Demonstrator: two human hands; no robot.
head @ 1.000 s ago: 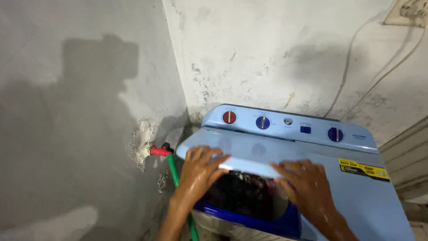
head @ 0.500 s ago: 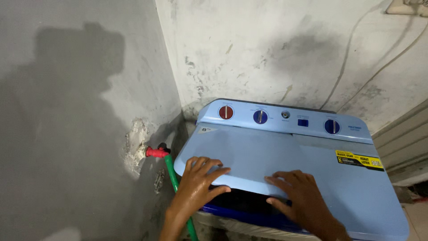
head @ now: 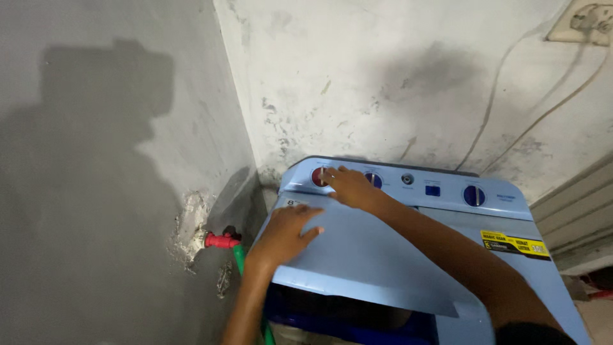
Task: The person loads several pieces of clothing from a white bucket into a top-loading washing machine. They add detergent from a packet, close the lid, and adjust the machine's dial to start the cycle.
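Note:
A light blue twin-tub washing machine (head: 575, 300) stands in the corner of the room. My left hand (head: 287, 231) lies flat, fingers spread, on the left part of its pale blue lid (head: 377, 262). My right hand (head: 348, 186) reaches across to the control panel, and its fingertips pinch the red knob (head: 318, 177) at the panel's left end. A blue knob (head: 375, 181) is partly hidden behind that hand. The lid's front edge stands slightly off the dark blue tub rim (head: 357, 326).
The panel also has a small round button (head: 407, 179), a blue square (head: 432, 190) and another blue knob (head: 474, 195). A yellow sticker (head: 514, 244) is on the right lid. A red tap (head: 221, 241) with a green hose (head: 240, 259) sits on the left wall. A socket (head: 584, 24) with cables is at the upper right.
The lid came down over the tub with dark laundry. My right hand left the lid's front edge and reached the red knob. My left hand slid further up the lid.

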